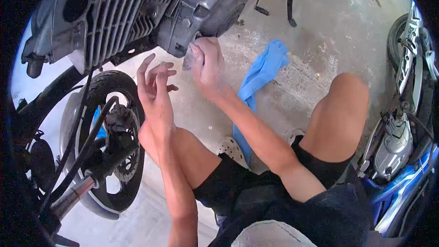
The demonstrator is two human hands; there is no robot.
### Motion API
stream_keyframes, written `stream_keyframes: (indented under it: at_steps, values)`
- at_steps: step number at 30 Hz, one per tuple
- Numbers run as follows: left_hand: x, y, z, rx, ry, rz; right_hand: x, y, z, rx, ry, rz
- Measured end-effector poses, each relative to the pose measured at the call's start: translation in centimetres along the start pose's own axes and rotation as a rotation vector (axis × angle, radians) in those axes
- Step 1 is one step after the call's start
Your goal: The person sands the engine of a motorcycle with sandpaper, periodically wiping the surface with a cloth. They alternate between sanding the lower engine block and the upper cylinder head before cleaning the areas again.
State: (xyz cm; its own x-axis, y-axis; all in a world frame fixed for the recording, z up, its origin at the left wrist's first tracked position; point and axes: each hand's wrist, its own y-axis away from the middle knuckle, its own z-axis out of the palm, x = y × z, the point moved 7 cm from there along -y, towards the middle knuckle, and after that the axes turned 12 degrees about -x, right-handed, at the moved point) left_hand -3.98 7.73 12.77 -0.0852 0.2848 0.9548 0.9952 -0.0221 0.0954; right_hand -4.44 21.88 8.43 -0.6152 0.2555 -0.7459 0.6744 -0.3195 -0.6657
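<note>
Close under the lower edge of a dark motorcycle engine (201,7), my right hand (209,66) is closed round a small greyish, partly see-through piece, too hidden to name. Its fingertips are at the engine cover. My left hand (157,87) is raised to the left of it, below the ribbed part of the engine (119,13), with fingers apart and slightly curled and nothing in them. The two hands do not touch each other.
A blue cloth (263,71) lies on the concrete floor (338,32). The front wheel (135,146) stands at left. Another motorcycle (395,146) is along the right edge. Pedal levers (291,4) jut out at the top. My knees are bent below my arms.
</note>
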Motion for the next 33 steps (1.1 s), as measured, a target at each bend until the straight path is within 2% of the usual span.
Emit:
stream_keyframes:
  at_steps: [3, 6, 10, 12, 13, 15, 16, 18, 19, 20, 22, 25, 28, 32, 33]
  values:
    - [-0.7, -0.2, -0.2, 0.011, -0.014, 0.002, 3.0, 3.1, 1.5, -0.104, 0.080, 0.101]
    - [-1.0, -0.7, -0.6, 0.009, -0.034, -0.001, -0.7, -0.3, 0.3, -0.010, 0.008, -0.029]
    - [-1.2, -1.0, -0.6, 0.019, -0.063, -0.005, 2.4, 2.0, 1.6, -0.066, 0.073, 0.012]
    - [-1.2, -1.4, -0.9, 0.006, -0.061, 0.006, 2.8, 2.5, 1.8, -0.024, -0.029, 0.179]
    - [-1.5, -1.6, -1.0, 0.017, -0.048, 0.003, 2.8, 1.8, 1.8, -0.029, -0.029, 0.176]
    - [-1.3, -1.4, -0.7, 0.018, -0.028, 0.013, 0.5, 0.9, 1.5, 0.010, -0.016, -0.087]
    - [-1.0, -1.0, -0.5, 0.002, -0.018, 0.025, 1.1, 2.4, 1.9, 0.009, -0.013, -0.067]
    - [-1.4, -1.2, -0.6, 0.027, -0.021, 0.020, 3.7, 3.2, 2.3, 0.020, -0.011, 0.155]
    - [-1.5, -1.2, -0.6, 0.022, -0.032, 0.014, 3.6, 3.1, 2.1, 0.024, -0.014, 0.199]
    - [-1.7, -1.4, -0.7, 0.027, -0.040, 0.011, 3.7, 2.8, 2.1, 0.029, -0.019, 0.187]
    - [-1.4, -1.4, -0.8, 0.032, -0.041, 0.008, 0.6, 1.1, 1.4, 0.037, 0.018, -0.040]
    - [-1.0, -1.0, -0.6, 0.023, -0.012, 0.030, 3.2, 2.9, 2.3, -0.024, 0.036, 0.054]
    - [-1.0, -1.2, -0.7, 0.044, -0.019, 0.011, 2.7, 2.6, 2.3, -0.006, -0.037, 0.089]
    - [-0.5, -0.5, -0.2, 0.014, -0.062, 0.010, 1.4, 2.7, 2.1, 0.011, 0.020, -0.006]
    - [-0.4, -0.5, -0.1, 0.006, -0.066, 0.019, 2.2, 2.7, 2.2, 0.025, -0.022, 0.090]
